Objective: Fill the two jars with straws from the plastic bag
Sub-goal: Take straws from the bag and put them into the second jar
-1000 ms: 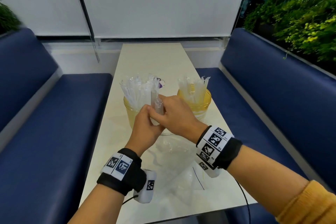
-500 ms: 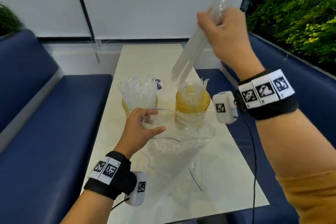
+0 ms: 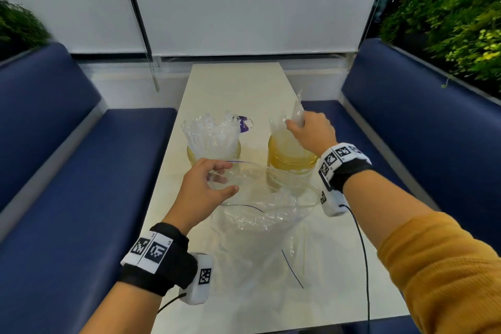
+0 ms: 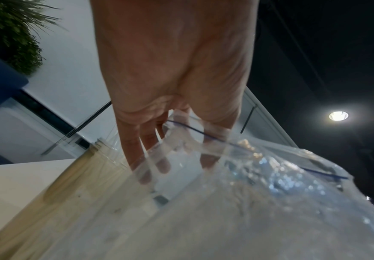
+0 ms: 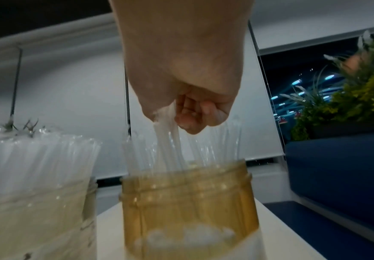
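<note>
Two amber jars stand side by side on the table. The left jar (image 3: 214,153) (image 5: 37,202) is packed with clear wrapped straws (image 3: 210,131). My right hand (image 3: 294,125) (image 5: 181,119) grips a small bundle of straws (image 3: 297,107) (image 5: 168,140) from above, their lower ends inside the right jar (image 3: 291,163) (image 5: 188,202), which holds a few other straws. My left hand (image 3: 227,180) (image 4: 177,163) holds the open rim of the clear plastic bag (image 3: 260,214) (image 4: 259,202), fingers inside and thumb outside. The bag lies crumpled in front of the jars.
The narrow white table (image 3: 244,89) runs away from me between two blue benches (image 3: 81,171) (image 3: 420,122). A purple and white round thing (image 3: 245,123) lies behind the left jar. Plants (image 3: 455,24) line the right side. A wrist-camera cable (image 3: 364,252) hangs over the table's right part.
My right hand pulled a bundle of straws out of the bag, raised it high, then came down to the right jar. My left hand stayed on the bag's rim.
</note>
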A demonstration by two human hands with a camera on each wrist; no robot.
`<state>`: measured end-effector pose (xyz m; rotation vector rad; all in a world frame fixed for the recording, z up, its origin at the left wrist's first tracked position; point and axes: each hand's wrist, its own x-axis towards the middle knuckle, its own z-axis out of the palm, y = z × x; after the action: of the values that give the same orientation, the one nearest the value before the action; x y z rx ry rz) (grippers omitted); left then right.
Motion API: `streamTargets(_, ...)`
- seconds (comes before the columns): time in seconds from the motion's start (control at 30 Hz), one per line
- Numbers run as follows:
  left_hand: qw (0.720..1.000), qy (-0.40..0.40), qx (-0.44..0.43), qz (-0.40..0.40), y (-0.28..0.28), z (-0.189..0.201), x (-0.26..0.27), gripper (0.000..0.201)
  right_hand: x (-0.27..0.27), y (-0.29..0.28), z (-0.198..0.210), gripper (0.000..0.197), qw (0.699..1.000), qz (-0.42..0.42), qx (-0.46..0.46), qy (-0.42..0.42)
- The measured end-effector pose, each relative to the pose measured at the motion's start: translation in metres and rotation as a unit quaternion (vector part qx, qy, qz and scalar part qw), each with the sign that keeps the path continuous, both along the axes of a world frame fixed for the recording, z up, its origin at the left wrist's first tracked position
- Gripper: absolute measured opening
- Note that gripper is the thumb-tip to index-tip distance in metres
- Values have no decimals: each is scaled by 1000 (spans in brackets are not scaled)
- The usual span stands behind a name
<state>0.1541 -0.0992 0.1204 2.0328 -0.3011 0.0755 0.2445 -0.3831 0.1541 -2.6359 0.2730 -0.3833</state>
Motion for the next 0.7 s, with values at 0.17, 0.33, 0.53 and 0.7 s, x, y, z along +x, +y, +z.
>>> streamTargets(0.17, 1000, 4, 11, 0, 2, 0, 1, 42, -6, -2, -4, 60, 1000, -20, -1, -16)
streamTargets(0.33, 1000, 8, 8, -7, -1, 3, 0, 40, -1, 2, 12, 75, 977, 97, -85, -168)
streamTargets(0.53, 1000, 6, 18, -16, 1, 4, -1, 39, -11, 4, -4, 40, 984, 133, -114, -23)
streamTargets(0.7, 1000, 3, 11, -18, 0, 4, -1, 39, -33, 17, 33, 23, 981, 111, -89, -134)
